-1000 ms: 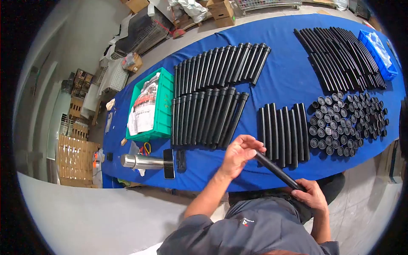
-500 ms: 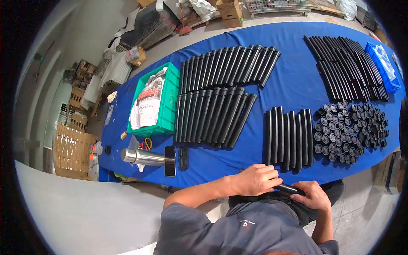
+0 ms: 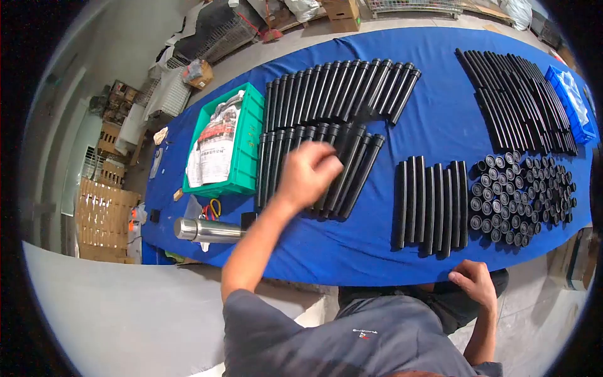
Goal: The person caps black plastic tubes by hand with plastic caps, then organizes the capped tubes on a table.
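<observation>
"Entry one: left hand?"

"My left hand (image 3: 309, 176), right of the green crate (image 3: 251, 151), over the near row of capped tubes (image 3: 355, 181). Fingers curled, thumb side toward the tubes. Blurred: I cannot tell whether fingertips and thumb meet, nor whether I touch or hold a tube."

"The tubes, relative to that grip?"

"Near row: beneath my left hand and to both sides of it, just right of the crate. Far row of capped tubes (image 3: 317, 94): beyond my hand, also right of the crate."

"Entry two: right hand?"

"My right hand (image 3: 475, 281), well right of the crate, at the near edge of the blue cloth (image 3: 333, 251). Thumb and fingers apart, grip open. Nearest stock: one group of plain black tubes (image 3: 430, 207), beyond it."

"Remaining stock?"

"Round black caps (image 3: 502, 201), right of the crate, past the plain tubes. Thin black rods (image 3: 515, 100), far right of the crate. Blue basket (image 3: 581, 134), farthest right. Steel flask (image 3: 210, 230), on my side of the crate; scissors (image 3: 215, 208), between flask and crate. Printed sheet (image 3: 215, 147), inside the crate."
</observation>
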The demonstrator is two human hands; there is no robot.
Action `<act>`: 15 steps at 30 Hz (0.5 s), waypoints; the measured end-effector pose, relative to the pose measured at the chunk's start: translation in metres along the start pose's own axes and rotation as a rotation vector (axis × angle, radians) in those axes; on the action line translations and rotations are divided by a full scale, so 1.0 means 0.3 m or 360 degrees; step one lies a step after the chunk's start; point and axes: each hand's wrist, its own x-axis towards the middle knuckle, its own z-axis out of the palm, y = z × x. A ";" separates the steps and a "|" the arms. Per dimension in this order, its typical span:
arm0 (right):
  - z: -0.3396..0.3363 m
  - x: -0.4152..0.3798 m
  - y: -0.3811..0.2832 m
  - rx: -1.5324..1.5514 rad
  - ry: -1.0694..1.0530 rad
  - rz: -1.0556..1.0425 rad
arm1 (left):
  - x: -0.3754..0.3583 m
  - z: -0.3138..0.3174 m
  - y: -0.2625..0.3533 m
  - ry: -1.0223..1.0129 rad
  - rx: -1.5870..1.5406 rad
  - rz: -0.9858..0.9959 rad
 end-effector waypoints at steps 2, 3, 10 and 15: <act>0.031 0.035 0.034 -0.0121 0.0150 0.0018 | 0.139 -0.065 -0.248 0.0216 -0.0039 -0.0355; 0.044 0.050 0.063 -0.0126 0.0235 0.0079 | 0.214 -0.104 -0.382 0.0250 0.0019 -0.0466; 0.065 0.073 0.142 -0.0113 0.0471 0.0178 | 0.547 -0.278 -0.809 0.0145 0.1016 -0.1007; 0.060 0.076 0.157 -0.0280 0.0531 0.0045 | 0.632 -0.248 -0.974 0.0060 0.1135 -0.1239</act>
